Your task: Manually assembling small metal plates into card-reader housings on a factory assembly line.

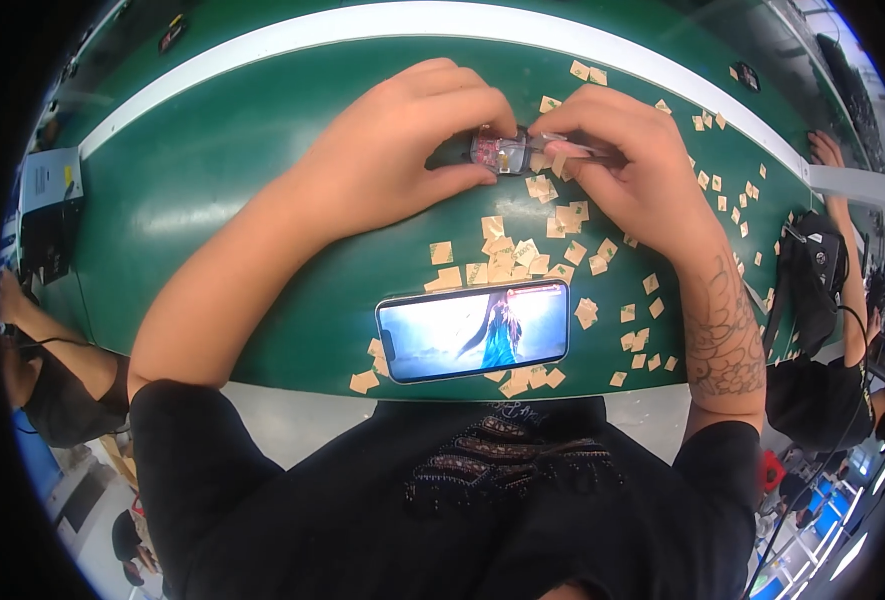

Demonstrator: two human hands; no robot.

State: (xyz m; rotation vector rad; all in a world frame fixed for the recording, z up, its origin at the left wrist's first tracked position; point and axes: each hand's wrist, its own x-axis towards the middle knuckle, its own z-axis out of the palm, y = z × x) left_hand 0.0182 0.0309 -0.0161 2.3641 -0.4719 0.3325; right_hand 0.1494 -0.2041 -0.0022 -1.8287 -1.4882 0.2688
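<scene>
My left hand (417,135) grips a small dark-framed electronic part (486,152) with a red circuit board and a silvery block, its thumb and fingers on either side. The part rests low over the green table. From the right, my right hand (627,150) pinches a pair of metal tweezers (584,150), their tips pointing left at the part. A small tan square piece (559,166) shows beside the tweezers; whether they grip it I cannot tell. Many similar tan squares with green marks (502,262) lie scattered below and to the right of my hands.
A phone (474,332) with a lit screen lies near the table's front edge, some squares around it. A white rail (392,22) curves along the far side of the green table (192,200). At left stands a grey-black box (52,215); at right, a black bag (812,270) and other people's arms.
</scene>
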